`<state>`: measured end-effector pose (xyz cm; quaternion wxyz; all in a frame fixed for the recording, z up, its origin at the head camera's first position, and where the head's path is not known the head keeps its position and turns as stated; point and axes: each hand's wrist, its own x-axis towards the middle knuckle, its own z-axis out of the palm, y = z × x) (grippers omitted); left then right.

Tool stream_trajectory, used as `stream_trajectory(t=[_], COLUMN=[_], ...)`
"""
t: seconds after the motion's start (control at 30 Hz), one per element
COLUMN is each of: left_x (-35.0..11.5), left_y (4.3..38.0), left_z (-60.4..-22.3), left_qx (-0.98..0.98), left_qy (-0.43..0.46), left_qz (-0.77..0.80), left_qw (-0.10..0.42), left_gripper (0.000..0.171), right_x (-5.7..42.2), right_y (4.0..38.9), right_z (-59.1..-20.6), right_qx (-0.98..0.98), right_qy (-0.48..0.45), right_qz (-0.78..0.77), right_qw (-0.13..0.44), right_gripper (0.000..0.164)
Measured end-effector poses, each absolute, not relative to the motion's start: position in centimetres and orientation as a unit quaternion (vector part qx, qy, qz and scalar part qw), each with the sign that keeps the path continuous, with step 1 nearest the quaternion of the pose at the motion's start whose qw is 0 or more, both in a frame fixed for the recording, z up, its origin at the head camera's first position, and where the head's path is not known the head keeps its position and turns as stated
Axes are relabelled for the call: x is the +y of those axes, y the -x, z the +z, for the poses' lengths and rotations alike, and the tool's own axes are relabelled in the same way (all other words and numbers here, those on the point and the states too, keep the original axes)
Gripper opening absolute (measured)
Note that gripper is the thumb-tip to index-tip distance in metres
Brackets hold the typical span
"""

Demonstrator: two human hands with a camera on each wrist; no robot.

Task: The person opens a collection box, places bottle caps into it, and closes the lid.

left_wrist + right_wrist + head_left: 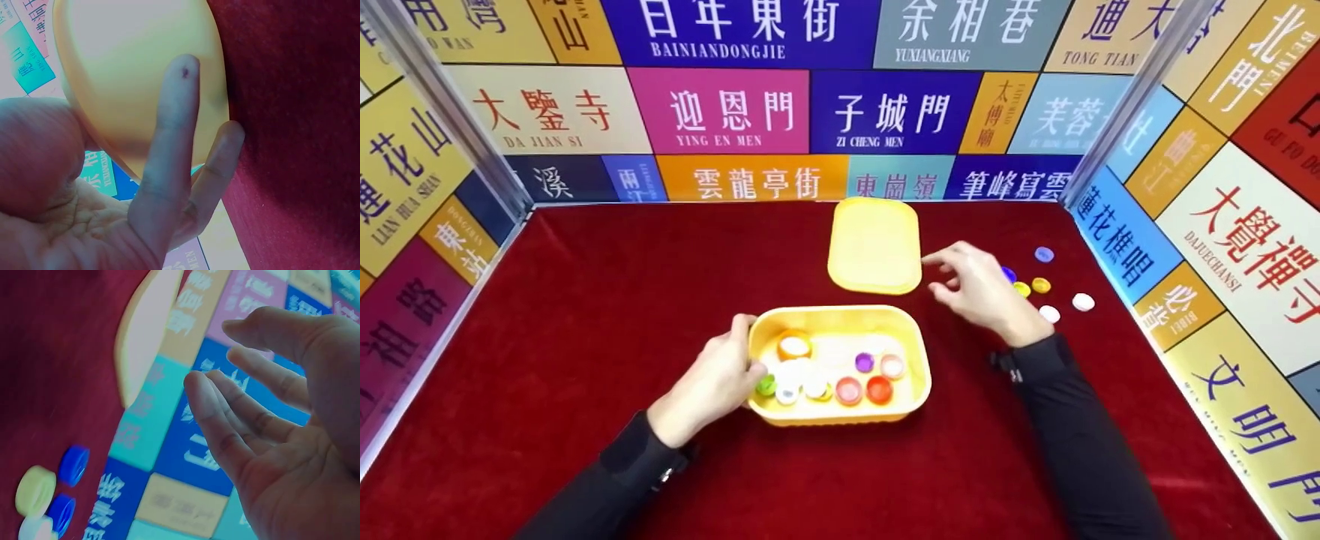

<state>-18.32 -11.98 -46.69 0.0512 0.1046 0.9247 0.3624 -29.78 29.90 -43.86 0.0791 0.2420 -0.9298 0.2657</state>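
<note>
Gripping the yellow box by its nine o'clock rim with the left hand. Holding nothing in the right hand, loosely extending its fingers and reaching the index to the three o'clock edge of the yellow lid; being unable to tell whether touching. Showing coloured caps inside the box, mostly along six o'clock. Having only a narrow strip of red cloth between box and lid, but spreading broadly toward nine. Crowding the right wrist's far side with loose caps, at two o'clock from the box.

Black long sleeves — dark cuffs — small shiny fitting, possibly buckle.
</note>
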Motion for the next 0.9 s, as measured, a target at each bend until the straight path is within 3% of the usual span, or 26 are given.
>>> stream_trajectory(t=[0.53,0.9], left_x=[-12.1,-12.0], left_y=[18.3,18.4], left_z=[-46.6,-46.8], left_qx=[0.926,0.925], left_qy=[-0.104,-0.105], left_qz=[0.36,0.362], left_qw=[0.049,0.052], left_gripper=[0.058,0.059], right_x=[35.2,36.0], right_y=[34.1,34.4], right_z=[-45.7,-46.5], right_qx=[-0.965,-0.976], right_qy=[-0.158,-0.126], right_qz=[0.209,0.175], right_qw=[-0.001,-0.025], right_gripper=[0.048,0.043])
